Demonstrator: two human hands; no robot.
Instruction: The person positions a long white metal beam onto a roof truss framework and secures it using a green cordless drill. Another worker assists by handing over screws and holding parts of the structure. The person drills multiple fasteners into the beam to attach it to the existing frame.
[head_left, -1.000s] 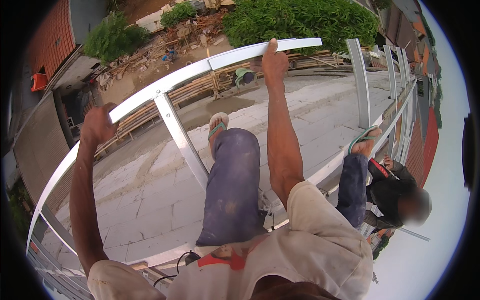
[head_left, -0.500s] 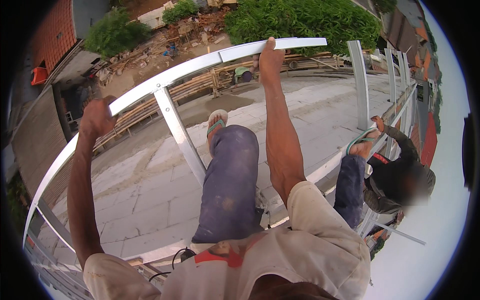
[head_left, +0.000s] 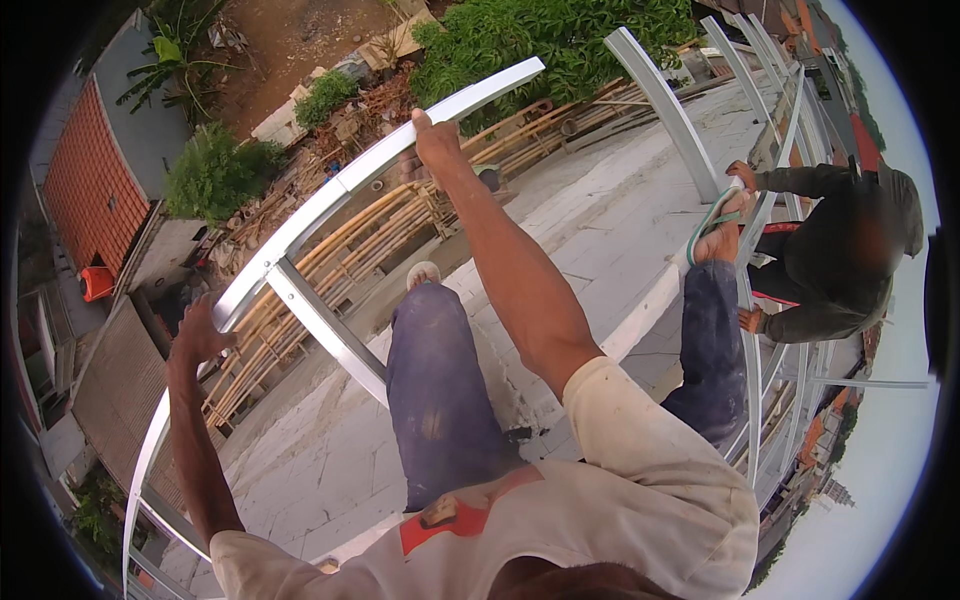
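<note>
A long silvery metal channel [head_left: 340, 185], bent by the lens, runs from the lower left to the upper middle. My right hand [head_left: 437, 148] grips it near its free end, thumb on top and fingers passing underneath. Farther left, my left hand [head_left: 200, 335] lies against the same channel with thumb and fingers apart. Between my hands, a metal strut [head_left: 328, 325] is joined to the channel by small screws and slants down toward my bent knee [head_left: 430, 350]. The strut's lower end is hidden behind my leg.
Grey block paving [head_left: 590, 240] lies far below. A co-worker [head_left: 835, 255] in dark clothes holds the metal frame at the right, near my sandalled foot [head_left: 715, 235]. Upright metal studs [head_left: 665, 110] rise there. Bamboo poles [head_left: 390, 235] and a green tree [head_left: 560, 50] lie beyond.
The view has swung, shifting the channel and both arms. My left hand's fingers have loosened from the channel; my right hand keeps its grip. The co-worker's second hand now shows on the frame.
</note>
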